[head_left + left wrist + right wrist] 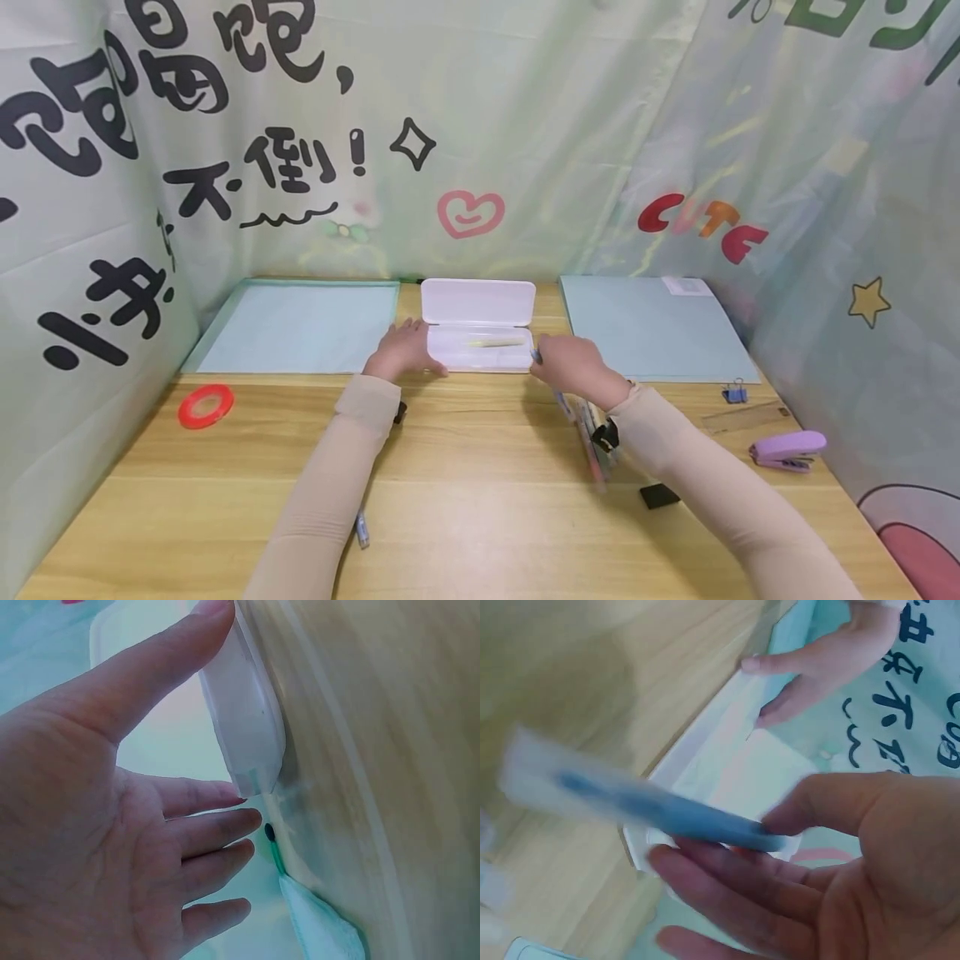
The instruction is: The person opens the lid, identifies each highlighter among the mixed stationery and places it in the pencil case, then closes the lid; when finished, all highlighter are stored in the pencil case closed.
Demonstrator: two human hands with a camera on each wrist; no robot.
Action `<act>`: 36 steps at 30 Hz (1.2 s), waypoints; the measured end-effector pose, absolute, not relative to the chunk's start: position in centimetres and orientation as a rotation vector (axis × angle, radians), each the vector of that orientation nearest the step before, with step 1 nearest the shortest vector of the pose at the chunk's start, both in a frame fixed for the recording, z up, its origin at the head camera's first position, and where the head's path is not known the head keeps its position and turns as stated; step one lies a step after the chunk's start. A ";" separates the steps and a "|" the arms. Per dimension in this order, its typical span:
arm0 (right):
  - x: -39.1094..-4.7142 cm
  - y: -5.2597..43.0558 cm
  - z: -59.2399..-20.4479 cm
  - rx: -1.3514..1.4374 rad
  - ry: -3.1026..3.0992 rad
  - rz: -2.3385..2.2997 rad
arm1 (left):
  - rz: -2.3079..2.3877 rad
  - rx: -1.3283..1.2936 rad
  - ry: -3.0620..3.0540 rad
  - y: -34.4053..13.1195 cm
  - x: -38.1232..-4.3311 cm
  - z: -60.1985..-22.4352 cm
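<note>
A white pencil case (480, 357) stands with its lid (478, 302) raised, and a pale yellow pen-like stick (498, 342) lies inside. My left hand (405, 350) is at the case's left end, fingers fairly straight, thumb (161, 664) along one edge and index finger by a corner. Between thumb and fingers, my right hand (573, 364) pinches a blue pen (705, 821) with a frosted, blurred end, close to the case's right end. Several pens (588, 450) lie on the table below the right hand, partly covered by the forearm.
Pale blue folders (300, 325) (652, 325) lie either side of the case. A red tape ring (206, 406) sits left. To the right are a blue binder clip (735, 392), a ruler (746, 417), a purple stapler (787, 450) and a black block (659, 497). Another pen-like item (362, 529) is by the left forearm.
</note>
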State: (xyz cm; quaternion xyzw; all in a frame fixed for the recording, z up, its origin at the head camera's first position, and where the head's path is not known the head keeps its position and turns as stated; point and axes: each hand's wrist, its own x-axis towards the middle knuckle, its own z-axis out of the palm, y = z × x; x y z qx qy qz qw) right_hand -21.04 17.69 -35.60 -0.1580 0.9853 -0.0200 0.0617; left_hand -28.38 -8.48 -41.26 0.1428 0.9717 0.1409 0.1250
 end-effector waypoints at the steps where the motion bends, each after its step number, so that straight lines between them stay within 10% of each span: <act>1: -21.5 17.5 -35.7 -0.505 3.006 -0.036 | 0.403 0.419 2.832 -8.5 -28.3 -41.2; 36: -29.3 12.5 -41.5 -1.087 3.076 0.298 | 0.386 0.418 2.881 -8.2 -28.2 -41.8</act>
